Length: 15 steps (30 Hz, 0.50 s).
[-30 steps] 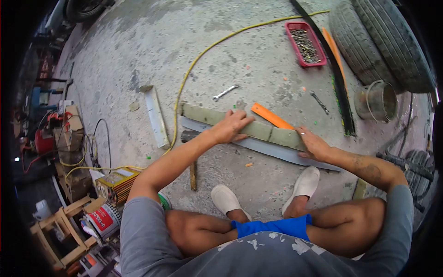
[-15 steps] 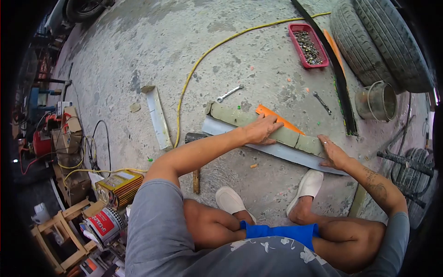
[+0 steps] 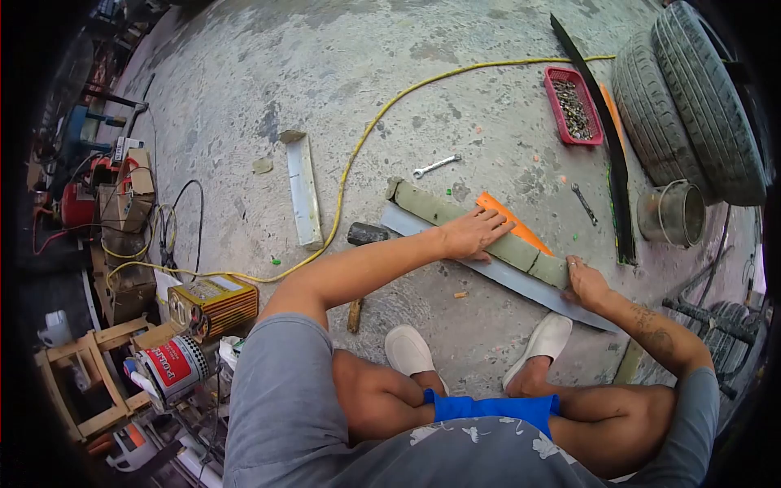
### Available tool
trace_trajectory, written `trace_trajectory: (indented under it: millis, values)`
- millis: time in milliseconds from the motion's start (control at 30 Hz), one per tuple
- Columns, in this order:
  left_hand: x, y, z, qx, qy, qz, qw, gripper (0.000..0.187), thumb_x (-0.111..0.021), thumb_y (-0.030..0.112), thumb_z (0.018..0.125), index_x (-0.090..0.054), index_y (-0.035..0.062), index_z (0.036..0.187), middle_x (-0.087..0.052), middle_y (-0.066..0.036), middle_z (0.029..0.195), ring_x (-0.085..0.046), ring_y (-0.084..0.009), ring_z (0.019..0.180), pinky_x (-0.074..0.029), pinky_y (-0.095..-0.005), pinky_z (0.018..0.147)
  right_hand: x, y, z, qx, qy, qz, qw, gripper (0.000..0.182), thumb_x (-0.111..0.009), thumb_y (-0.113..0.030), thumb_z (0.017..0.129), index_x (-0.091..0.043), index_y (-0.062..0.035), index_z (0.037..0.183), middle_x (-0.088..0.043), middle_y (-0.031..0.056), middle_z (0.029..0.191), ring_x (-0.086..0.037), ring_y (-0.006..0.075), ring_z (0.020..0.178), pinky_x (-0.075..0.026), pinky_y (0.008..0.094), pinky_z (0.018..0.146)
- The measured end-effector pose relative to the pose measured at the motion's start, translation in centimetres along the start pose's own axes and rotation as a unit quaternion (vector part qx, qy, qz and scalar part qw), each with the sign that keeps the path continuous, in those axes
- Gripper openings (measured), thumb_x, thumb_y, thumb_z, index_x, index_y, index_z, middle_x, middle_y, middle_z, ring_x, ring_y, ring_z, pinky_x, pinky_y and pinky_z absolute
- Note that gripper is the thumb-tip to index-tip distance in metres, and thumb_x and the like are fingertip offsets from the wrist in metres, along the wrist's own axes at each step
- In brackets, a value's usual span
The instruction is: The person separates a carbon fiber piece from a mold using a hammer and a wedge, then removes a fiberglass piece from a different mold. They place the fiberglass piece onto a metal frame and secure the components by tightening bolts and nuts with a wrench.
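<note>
A long angled strip (image 3: 435,209) lies slantwise on the floor in front of my feet. One face is greenish-grey with dark cracks across it, the other smooth light grey. Across its middle rests my left hand (image 3: 474,233), fingers over the greenish face and thumb on the near side. At the strip's right end, my right hand (image 3: 587,285) holds the edge with bent fingers. An orange piece (image 3: 521,224) sticks out along the far side, partly covered by the strip and the left fingers. A black-headed hammer (image 3: 368,234) lies partly under my left forearm.
Two wrenches, one (image 3: 437,166) beyond the strip and another (image 3: 584,204) to its right, lie on the concrete. A pink basket (image 3: 560,109) holds small metal hardware. Tyres (image 3: 651,114), a bucket (image 3: 672,214), a shorter strip (image 3: 304,191) and a yellow hose (image 3: 390,109) surround the area.
The view has shifted, so the floor items appear farther right. My right fingers look more bent at the strip's end. The left hand stays on the strip's middle.
</note>
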<state>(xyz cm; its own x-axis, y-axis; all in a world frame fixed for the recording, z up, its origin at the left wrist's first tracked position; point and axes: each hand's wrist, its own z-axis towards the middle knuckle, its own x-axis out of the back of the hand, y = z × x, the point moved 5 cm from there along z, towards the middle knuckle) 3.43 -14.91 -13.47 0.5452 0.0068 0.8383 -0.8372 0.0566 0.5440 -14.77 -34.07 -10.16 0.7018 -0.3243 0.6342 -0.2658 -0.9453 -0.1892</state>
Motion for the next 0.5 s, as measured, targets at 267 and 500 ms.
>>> trace_trajectory:
  millis: [267, 500]
  values:
    - [11.6, -14.4, -13.2, 0.284, 0.317, -0.049, 0.904, 0.031, -0.067, 0.019, 0.088, -0.063, 0.0026, 0.113, -0.066, -0.013, 0.101, -0.063, -0.0230, 0.093, -0.050, -0.0352, 0.082, -3.0, 4.3, -0.2, 0.059, 0.073, 0.033, 0.995, 0.090, -0.076, -0.013, 0.073, -0.020, 0.0077, 0.141, -0.025, 0.0300, 0.149, -0.044, 0.0448, 0.127, -0.043, 0.0426, 0.105]
    - [5.2, -17.5, -20.9, 0.399, 0.209, -0.444, 0.775, 0.032, -0.060, 0.016, 0.091, -0.063, -0.0028, 0.117, -0.068, -0.008, 0.096, -0.064, -0.0128, 0.082, -0.052, -0.0270, 0.074, -3.1, 5.8, -1.5, 0.080, 0.088, 0.055, 0.991, 0.090, -0.074, -0.008, 0.073, -0.019, 0.0029, 0.143, -0.023, 0.0276, 0.151, -0.037, 0.0449, 0.132, -0.038, 0.0429, 0.109]
